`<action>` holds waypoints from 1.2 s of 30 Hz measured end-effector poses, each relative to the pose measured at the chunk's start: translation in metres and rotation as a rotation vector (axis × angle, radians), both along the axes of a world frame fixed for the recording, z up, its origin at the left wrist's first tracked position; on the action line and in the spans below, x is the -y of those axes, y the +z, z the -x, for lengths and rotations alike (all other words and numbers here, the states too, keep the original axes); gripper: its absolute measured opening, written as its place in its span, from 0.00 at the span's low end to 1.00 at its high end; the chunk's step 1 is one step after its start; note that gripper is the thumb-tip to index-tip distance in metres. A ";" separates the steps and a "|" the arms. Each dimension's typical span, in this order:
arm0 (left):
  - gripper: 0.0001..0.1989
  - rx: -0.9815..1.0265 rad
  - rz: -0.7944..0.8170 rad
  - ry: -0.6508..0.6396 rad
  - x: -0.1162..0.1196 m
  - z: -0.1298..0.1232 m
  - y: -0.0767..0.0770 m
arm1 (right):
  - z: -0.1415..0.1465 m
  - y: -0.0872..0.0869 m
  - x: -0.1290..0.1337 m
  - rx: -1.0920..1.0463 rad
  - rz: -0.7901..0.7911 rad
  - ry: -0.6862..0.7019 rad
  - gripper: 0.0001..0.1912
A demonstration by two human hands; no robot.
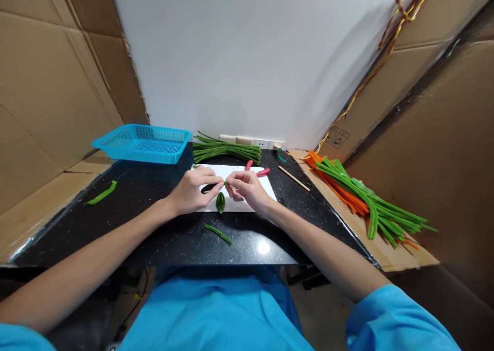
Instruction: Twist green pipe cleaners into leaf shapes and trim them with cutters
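Over a white sheet (239, 205) my left hand (196, 190) and my right hand (249, 187) meet, fingertips nearly touching. Both pinch a small dark green fuzzy piece (226, 183) between them. Part of a dark green loop shows under the left fingers. A dark green leaf-shaped piece (220, 203) lies on the sheet just below the hands. Nearer the table's front edge is a short green fuzzy stem (218, 234). Behind my right hand are red-handled pliers (263, 172), their jaws hidden.
A blue basket (144, 144) stands at the back left, a green strip (102, 193) before it. Dark green stems (227, 152) lie behind the sheet. Rightward are a wooden stick (294, 178), orange strips (349, 202) and bright green strips (386, 212). Cardboard walls (436, 135) flank the black table (154, 238).
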State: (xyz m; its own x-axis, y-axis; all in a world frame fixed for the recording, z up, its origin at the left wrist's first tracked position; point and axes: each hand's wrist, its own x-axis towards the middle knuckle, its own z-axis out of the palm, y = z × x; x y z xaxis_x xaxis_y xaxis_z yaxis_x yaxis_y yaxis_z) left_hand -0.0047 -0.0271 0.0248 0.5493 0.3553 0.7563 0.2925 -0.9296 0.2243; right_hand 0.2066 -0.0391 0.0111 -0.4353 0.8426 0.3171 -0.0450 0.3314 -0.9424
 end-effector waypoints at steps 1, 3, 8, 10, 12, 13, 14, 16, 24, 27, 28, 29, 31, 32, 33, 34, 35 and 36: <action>0.12 0.054 0.188 -0.013 0.001 -0.002 0.001 | 0.000 0.001 0.002 -0.005 -0.032 -0.028 0.21; 0.13 0.142 0.535 -0.071 0.001 -0.005 0.004 | -0.003 0.002 0.006 0.073 -0.212 -0.102 0.16; 0.13 0.262 1.071 -0.256 0.001 -0.007 0.010 | -0.016 0.004 0.008 0.465 -0.829 -0.212 0.09; 0.14 0.274 1.233 -0.294 0.003 -0.008 0.010 | -0.022 0.006 0.006 0.528 -0.901 -0.202 0.10; 0.14 0.263 1.367 -0.322 0.006 -0.010 0.009 | -0.025 0.007 0.004 0.587 -0.965 -0.194 0.12; 0.14 0.255 1.412 -0.336 0.007 -0.010 0.008 | -0.026 0.007 0.004 0.601 -0.979 -0.191 0.12; 0.14 0.246 1.440 -0.350 0.007 -0.011 0.007 | -0.026 0.007 0.004 0.607 -0.985 -0.189 0.13; 0.14 0.228 1.438 -0.372 0.006 -0.011 0.005 | -0.024 0.006 0.004 0.598 -0.976 -0.196 0.13; 0.16 0.236 0.826 -0.176 0.000 -0.008 0.002 | -0.003 0.003 0.010 0.396 -0.707 -0.305 0.14; 0.14 0.160 0.613 -0.137 0.001 -0.006 0.004 | 0.001 0.005 0.012 0.374 -0.622 -0.276 0.18; 0.13 0.130 0.560 -0.114 0.001 -0.005 0.005 | 0.002 0.005 0.011 0.371 -0.602 -0.264 0.19; 0.13 0.108 0.533 -0.093 0.000 -0.004 0.006 | 0.001 0.004 0.010 0.371 -0.589 -0.255 0.19; 0.13 0.098 0.580 -0.073 -0.002 -0.003 0.007 | -0.001 0.002 0.006 0.371 -0.580 -0.246 0.19; 0.13 0.099 0.648 -0.085 -0.003 -0.003 0.006 | -0.002 0.001 0.004 0.372 -0.586 -0.248 0.18; 0.14 0.104 0.732 -0.109 -0.005 -0.004 0.006 | -0.004 0.000 0.001 0.373 -0.596 -0.254 0.17; 0.16 0.110 0.820 -0.139 -0.006 -0.005 0.005 | -0.007 -0.001 0.000 0.375 -0.611 -0.262 0.16; 0.17 0.120 0.898 -0.166 -0.007 -0.005 0.004 | -0.009 -0.001 -0.002 0.379 -0.630 -0.266 0.14; 0.17 0.132 0.961 -0.188 -0.008 -0.006 0.003 | -0.011 -0.002 -0.003 0.385 -0.650 -0.265 0.13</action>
